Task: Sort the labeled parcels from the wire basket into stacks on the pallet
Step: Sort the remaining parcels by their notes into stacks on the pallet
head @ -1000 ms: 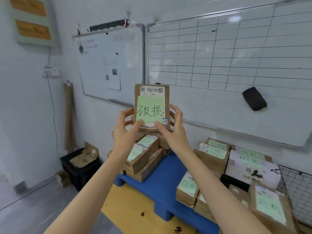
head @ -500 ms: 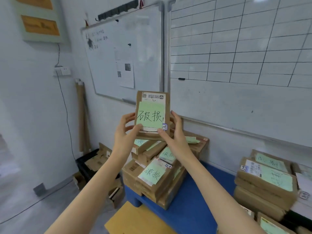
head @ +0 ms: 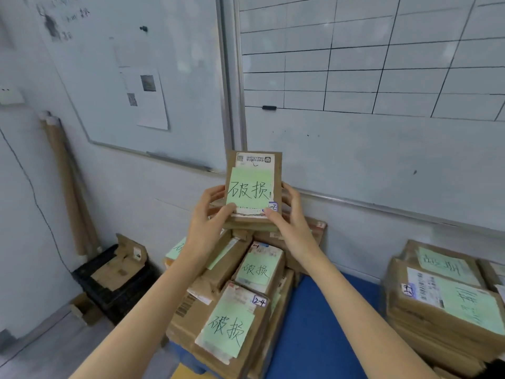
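Observation:
A small brown cardboard parcel (head: 254, 187) with a green handwritten note and a white shipping label is held up in front of me. My left hand (head: 209, 225) grips its left edge, thumb on the front face. My right hand (head: 291, 222) grips its right edge in the same way. Directly below it stands a stack of brown parcels (head: 237, 302) with matching green notes on the blue pallet (head: 314, 324). A second stack of labelled parcels (head: 445, 299) sits on the pallet's right side. The wire basket is out of view.
Two whiteboards cover the wall behind the stacks. A black crate with flattened cardboard (head: 114, 280) stands on the floor at the left, with cardboard tubes (head: 68, 187) leaning on the wall. A yellow board (head: 188, 372) lies below the pallet's front.
My view has moved left and closer to the left stack. Both hands have carried the parcel down over that stack, keeping the same grip on it.

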Motion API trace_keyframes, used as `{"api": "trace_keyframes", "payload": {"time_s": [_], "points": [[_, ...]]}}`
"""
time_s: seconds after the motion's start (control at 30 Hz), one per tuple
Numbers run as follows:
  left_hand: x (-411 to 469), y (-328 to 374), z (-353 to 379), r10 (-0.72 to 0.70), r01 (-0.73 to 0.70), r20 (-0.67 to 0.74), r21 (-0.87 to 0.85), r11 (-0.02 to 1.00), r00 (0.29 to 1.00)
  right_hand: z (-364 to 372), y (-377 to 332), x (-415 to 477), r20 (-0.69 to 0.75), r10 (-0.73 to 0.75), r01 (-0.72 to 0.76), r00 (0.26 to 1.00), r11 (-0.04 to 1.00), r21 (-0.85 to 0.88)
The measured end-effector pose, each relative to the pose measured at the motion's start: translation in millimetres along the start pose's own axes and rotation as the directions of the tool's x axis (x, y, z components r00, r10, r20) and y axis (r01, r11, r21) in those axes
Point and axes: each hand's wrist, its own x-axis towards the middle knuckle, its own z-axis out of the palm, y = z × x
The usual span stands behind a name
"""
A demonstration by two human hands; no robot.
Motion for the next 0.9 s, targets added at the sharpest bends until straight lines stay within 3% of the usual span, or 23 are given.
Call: {"api": "trace_keyframes", "payload": {"time_s": [0.2,0.37,0.47,0.67,0.9], "points": [[34.8,-22.1,7.3,0.053,-0.089,0.169,0.213,0.973,0.984,-2.6,22.9,9.4,-0.151,0.12,-0.122,0.981,0.993,-0.005],[54.4,-37.9,11.8,0.091,-0.205,0.333,0.324,0.924,0.939,-10.2,43.0,11.3,-0.302,0.235,-0.248,0.924,0.969,-0.004],[64.8,-48.5,10.1,0.125,-0.285,0.358,0.441,0.851,0.926,-18.2,59.7,14.9,-0.351,0.302,-0.318,0.886,0.948,0.013],[78.6,-68.3,4.3,0.214,-0.46,0.421,0.661,0.593,0.881,-13.7,82.8,24.1,-0.383,0.389,-0.407,0.838,0.913,0.036],[87.9,-73.9,-4.9,0.244,-0.494,0.438,0.667,0.557,0.865,-5.1,91.4,38.6,-0.422,0.409,-0.443,0.809,0.896,0.019]]}}
